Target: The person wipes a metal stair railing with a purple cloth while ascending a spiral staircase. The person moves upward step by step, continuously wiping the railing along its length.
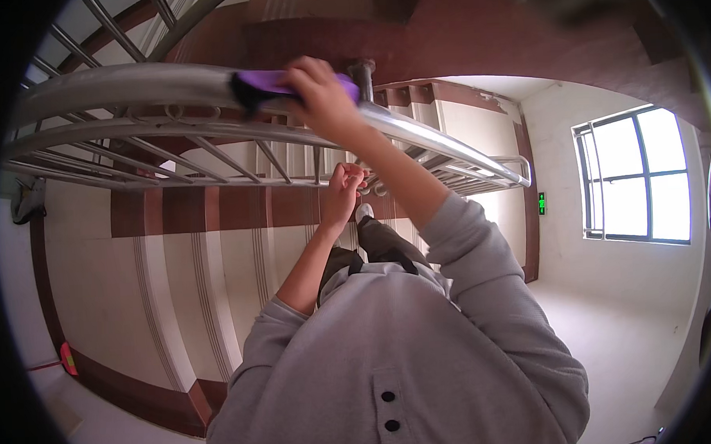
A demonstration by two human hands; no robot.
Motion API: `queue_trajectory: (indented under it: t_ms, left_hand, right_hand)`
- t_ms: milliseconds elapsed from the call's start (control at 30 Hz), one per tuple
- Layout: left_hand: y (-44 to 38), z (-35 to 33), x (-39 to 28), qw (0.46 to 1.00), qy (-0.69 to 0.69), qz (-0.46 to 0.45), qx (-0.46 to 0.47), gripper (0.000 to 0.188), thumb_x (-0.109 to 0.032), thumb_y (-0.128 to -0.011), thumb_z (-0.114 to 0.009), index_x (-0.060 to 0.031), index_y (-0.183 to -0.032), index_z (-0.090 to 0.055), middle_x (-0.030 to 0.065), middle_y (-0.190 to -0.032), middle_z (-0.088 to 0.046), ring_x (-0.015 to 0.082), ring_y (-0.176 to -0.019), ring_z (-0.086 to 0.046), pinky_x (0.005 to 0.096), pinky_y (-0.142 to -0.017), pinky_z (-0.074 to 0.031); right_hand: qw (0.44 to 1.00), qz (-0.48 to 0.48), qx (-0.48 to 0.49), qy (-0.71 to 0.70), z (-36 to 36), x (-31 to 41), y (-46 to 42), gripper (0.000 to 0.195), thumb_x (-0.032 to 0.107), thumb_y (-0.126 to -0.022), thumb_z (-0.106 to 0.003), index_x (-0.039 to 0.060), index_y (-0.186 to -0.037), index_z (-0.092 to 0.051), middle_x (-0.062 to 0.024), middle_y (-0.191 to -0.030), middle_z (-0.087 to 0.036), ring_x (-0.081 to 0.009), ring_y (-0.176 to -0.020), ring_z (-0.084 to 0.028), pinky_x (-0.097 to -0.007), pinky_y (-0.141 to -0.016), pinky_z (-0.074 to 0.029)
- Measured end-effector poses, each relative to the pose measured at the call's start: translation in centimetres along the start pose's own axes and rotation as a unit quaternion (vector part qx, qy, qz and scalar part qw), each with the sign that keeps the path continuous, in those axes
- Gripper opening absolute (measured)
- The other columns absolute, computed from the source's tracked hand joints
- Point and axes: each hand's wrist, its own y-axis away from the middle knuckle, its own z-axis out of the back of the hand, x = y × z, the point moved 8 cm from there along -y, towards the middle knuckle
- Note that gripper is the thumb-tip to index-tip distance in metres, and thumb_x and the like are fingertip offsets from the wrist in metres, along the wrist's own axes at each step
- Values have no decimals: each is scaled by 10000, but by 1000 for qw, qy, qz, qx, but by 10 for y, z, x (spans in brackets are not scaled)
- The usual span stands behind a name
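Note:
My right hand (322, 100) reaches up and grips a purple and black cloth (259, 81), blurred by motion. The cloth lies on top of the thick stainless steel handrail (145, 85), left of a short upright post (363, 78). Below it, my left hand (347, 184) hangs in front of the lower rails, with its fingers loosely curled and nothing visible in them. Whether it touches the lower rail (252, 130) cannot be told. Slanted metal balusters (274, 161) run beneath the handrail.
Stair treads (176, 287) with grooved edges and dark red risers lie to the left and under my feet. Another flight (410, 111) shows beyond the railing. A window (633, 177) and a lit green exit sign (541, 204) are at right. A pink and yellow object (68, 358) stands lower left.

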Motion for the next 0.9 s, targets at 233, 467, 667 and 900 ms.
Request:
queue_trajectory:
  t_ms: [233, 467, 667, 900]
  left_hand:
    - [10, 6, 13, 1000, 20, 8, -15, 139, -230, -961, -525, -117, -1040, -537, 10, -1039, -654, 94, -849, -605, 237, -702, -443]
    - [9, 5, -13, 998, -9, -62, -24, 170, -202, -950, -553, -91, -1075, -519, 14, -980, -631, 106, -831, -628, 236, -651, -454]
    - [12, 7, 2, 995, -73, 44, 46, 279, -293, -954, -537, -81, -1135, -524, 4, -977, -617, 89, -832, -592, 243, -661, -456]
    - [58, -83, 63, 928, -40, 181, 323, 457, -352, -964, -510, -126, -1353, -427, 4, -1275, -499, 112, -1053, -545, 305, -859, -444]
  right_hand:
    - [958, -237, -39, 155, 72, -83, 158, 363, -69, -690, -644, 40, -1032, -592, -143, -1052, -544, -369, -1012, -511, -460, -887, -422]
    - [998, 48, 16, 39, -22, 29, 4, 471, -14, -595, -694, 118, -1039, -610, -60, -1111, -539, -305, -1073, -504, -409, -909, -428]
    - [995, -18, 17, 100, 1, -14, 77, 474, -5, -586, -674, 145, -1033, -621, -51, -1107, -550, -313, -1062, -498, -428, -921, -409]
    - [872, -466, -27, -144, 31, -82, 233, 199, 113, -902, -627, -6, -1050, -568, -113, -921, -661, -175, -838, -608, -296, -741, -461]
